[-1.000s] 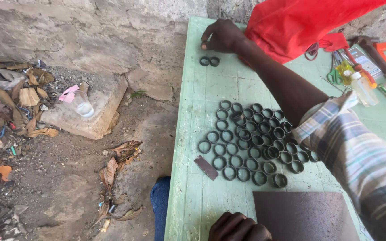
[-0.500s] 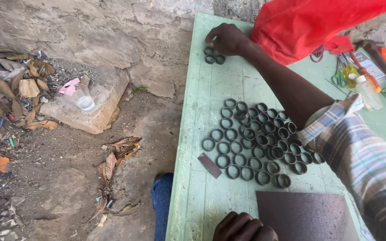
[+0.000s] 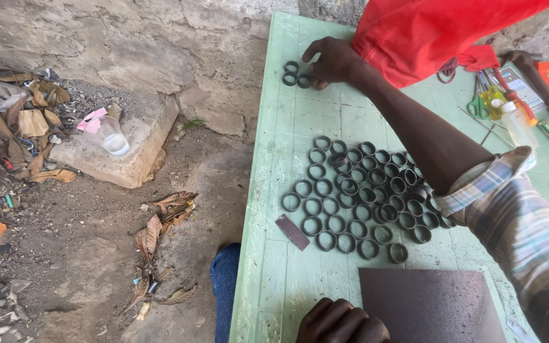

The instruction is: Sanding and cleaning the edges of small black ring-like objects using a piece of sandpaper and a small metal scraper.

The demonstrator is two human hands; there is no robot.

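Head view. The person's right hand (image 3: 333, 61) reaches to the far left corner of the green table (image 3: 274, 279), its fingers curled down and touching a small set of dark rings (image 3: 295, 74); whether a ring is pinched in the grip cannot be told. The left hand (image 3: 341, 322) rests at the near edge, fingers folded, holding nothing visible, just beside a dark square sheet (image 3: 430, 308). The main cluster of rings (image 3: 363, 194) lies mid-table, well apart from the small set, with a small dark strip (image 3: 292, 231) at its near left side. Risks, as judged: the small set sits close to the left edge, so a nudge could roll a ring onto the dirt ground (image 3: 84, 254); the outstretched forearm passes above the cluster, and a lowered sleeve (image 3: 516, 222) could scatter it.
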